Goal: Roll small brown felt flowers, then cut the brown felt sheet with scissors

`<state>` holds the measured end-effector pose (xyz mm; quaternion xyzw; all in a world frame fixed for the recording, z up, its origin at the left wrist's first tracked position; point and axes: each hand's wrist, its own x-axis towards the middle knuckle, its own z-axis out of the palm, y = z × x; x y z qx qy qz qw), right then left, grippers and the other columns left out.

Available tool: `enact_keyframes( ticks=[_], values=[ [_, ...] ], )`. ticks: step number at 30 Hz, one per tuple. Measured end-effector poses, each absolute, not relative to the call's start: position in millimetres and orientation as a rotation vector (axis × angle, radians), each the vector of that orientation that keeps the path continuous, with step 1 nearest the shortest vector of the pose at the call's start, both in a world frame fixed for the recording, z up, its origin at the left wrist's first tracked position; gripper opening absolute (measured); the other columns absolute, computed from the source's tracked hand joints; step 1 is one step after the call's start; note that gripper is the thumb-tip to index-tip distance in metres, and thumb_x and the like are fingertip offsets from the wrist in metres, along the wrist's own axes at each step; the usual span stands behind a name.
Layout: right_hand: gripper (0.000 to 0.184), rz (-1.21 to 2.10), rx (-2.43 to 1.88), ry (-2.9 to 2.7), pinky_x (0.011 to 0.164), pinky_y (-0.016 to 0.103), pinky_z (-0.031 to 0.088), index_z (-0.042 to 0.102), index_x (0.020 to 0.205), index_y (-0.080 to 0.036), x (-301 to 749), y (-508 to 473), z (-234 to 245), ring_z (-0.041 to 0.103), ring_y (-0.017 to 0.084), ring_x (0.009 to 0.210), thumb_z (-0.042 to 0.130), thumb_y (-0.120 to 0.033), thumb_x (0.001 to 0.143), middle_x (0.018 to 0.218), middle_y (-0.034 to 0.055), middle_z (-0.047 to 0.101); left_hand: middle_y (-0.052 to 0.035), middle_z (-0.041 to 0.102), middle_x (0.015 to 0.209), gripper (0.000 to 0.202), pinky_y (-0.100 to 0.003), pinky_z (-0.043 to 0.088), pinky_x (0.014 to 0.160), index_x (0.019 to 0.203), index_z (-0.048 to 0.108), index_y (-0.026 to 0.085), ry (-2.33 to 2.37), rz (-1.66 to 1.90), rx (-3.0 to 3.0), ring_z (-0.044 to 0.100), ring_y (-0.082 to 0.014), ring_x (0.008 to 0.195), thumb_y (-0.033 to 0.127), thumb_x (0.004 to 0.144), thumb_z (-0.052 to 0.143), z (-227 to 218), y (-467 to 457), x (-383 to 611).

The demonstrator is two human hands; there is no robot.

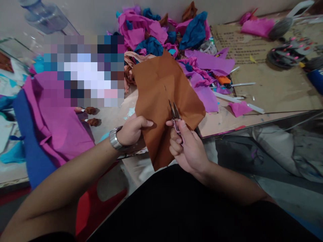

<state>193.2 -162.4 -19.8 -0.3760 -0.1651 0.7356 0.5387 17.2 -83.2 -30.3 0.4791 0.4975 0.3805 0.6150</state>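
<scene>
A brown piece of fabric [161, 90] hangs in front of me over the table edge. My left hand [132, 129], with a metal watch on the wrist, pinches the fabric's left edge. My right hand [186, 146] is closed on small pink-handled snips [175, 116]. Their blades point up and lie against the middle of the fabric, just below a short slit in it.
A heap of pink, purple, blue and brown fabric scraps [171, 37] lies on the table behind. Folded magenta and blue cloth [47, 127] sits at the left. Cardboard [272, 84], white strips and tools cover the right side. A red stool [101, 208] stands below.
</scene>
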Motion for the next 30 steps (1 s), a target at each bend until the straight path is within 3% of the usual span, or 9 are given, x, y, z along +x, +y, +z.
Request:
enact_keyframes(
  ticks=[4,9,13,19,25,30],
  values=[
    [0.041,1.757,-0.871,-0.390,0.044,0.025,0.014,0.074,0.110,-0.021,195,-162,-20,0.013,0.004,0.047,0.074,-0.060,0.098,0.065,-0.0114,0.036,-0.0114,0.082,0.108,0.035,-0.050,0.062,0.103,0.101,0.078,0.016,0.989,0.920,0.922,0.075,-0.0357,0.117,0.042,0.078,0.071,-21,-84,25],
    [0.041,1.753,-0.876,-0.386,0.044,0.025,0.013,0.074,0.109,-0.021,197,-158,-20,0.013,0.004,0.047,0.074,-0.060,0.098,0.066,-0.0112,0.036,-0.0092,0.079,0.129,0.053,-0.047,0.062,0.102,0.130,0.074,0.022,0.864,0.941,0.832,0.073,-0.0317,0.128,0.057,0.099,0.048,-7,-67,29],
    [0.039,1.729,-0.867,-0.389,0.044,0.025,0.015,0.074,0.110,-0.020,198,-158,-21,0.015,0.004,0.047,0.071,-0.058,0.100,0.066,-0.0106,0.037,-0.0117,0.080,0.128,0.056,-0.044,0.062,0.102,0.133,0.069,0.018,0.972,0.985,0.754,0.074,-0.0318,0.125,0.058,0.095,0.060,-15,-54,29],
    [0.040,1.749,-0.784,-0.450,0.046,0.025,0.020,0.075,0.112,-0.021,204,-168,-18,0.023,0.004,0.045,0.065,-0.058,0.104,0.067,-0.0092,0.040,-0.0127,0.082,0.115,0.040,-0.048,0.062,0.106,0.122,0.072,0.015,1.010,0.849,0.630,0.077,-0.0331,0.116,0.034,0.087,0.072,-27,-53,31],
    [0.038,1.814,-0.576,-0.577,0.048,0.026,0.020,0.079,0.117,-0.024,216,-190,-5,0.026,0.005,0.048,0.064,-0.056,0.106,0.069,-0.0070,0.041,-0.0116,0.079,0.127,0.045,-0.051,0.058,0.112,0.127,0.072,0.019,0.892,0.949,0.689,0.070,-0.0378,0.133,0.052,0.097,0.069,-32,-47,28],
    [0.038,1.853,-0.541,-0.646,0.051,0.027,0.028,0.080,0.119,-0.025,223,-199,1,0.031,0.007,0.052,0.061,-0.056,0.108,0.070,-0.0053,0.043,-0.0110,0.072,0.144,0.060,-0.048,0.056,0.112,0.140,0.061,0.023,0.977,1.098,0.886,0.071,-0.0327,0.129,0.028,0.084,0.083,-38,-44,30]
  ],
)
